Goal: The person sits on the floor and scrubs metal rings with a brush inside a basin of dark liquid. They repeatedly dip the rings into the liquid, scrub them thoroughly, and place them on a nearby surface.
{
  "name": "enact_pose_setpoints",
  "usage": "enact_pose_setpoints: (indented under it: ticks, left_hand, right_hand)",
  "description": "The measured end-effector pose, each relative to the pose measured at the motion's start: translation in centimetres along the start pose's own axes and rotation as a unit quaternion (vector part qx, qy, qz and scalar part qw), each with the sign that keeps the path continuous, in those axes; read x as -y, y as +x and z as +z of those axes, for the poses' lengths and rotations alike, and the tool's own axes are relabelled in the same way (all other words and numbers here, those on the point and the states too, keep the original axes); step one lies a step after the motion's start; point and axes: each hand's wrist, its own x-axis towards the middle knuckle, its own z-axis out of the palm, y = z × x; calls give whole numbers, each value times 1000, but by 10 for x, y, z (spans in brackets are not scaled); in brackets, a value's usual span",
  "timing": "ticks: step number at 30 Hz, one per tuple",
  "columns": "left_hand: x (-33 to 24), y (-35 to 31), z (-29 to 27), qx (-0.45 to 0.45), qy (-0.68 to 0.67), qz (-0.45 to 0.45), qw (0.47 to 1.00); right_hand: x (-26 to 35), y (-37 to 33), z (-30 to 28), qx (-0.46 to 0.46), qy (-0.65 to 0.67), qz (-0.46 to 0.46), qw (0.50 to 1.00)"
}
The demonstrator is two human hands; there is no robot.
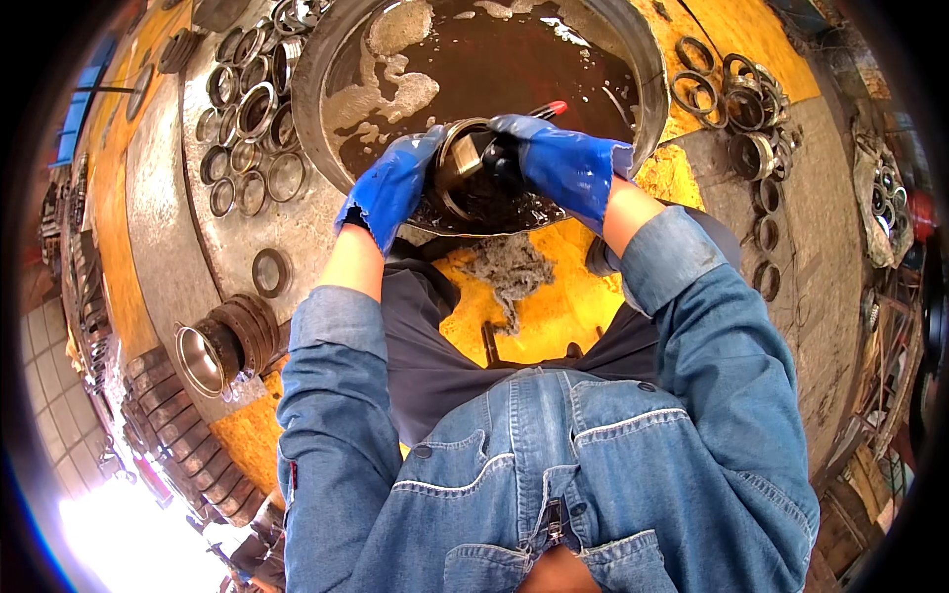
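Both my hands wear blue rubber gloves and are over the near rim of a large round metal basin (pixel 314 148) of dark brown liquid with patches of foam. My left hand (pixel 393 186) grips a wet metal ring (pixel 445 188) by its left side, the ring tilted on edge. In my right hand (pixel 571 166) is a brush (pixel 465 156) with a pale, blurred head set against the inside of the ring. Its red-tipped handle sticks out beyond my right glove. My right fingertips are partly hidden behind the brush and dark shapes.
Many metal rings (pixel 257 111) lie grouped left of the basin, and more rings (pixel 753 104) sit to the right. Stacked rings (pixel 213 354) stand at the near left. A grey rag (pixel 509 272) lies on the yellow surface between my legs.
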Motion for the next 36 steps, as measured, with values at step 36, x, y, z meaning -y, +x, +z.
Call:
enact_pose_setpoints:
  ticks: [36]
  left_hand:
    - [-33, -11, -30, -69, -531, -292, 792]
  right_hand:
    - [46, -34, 59, 60, -836, -328, 436]
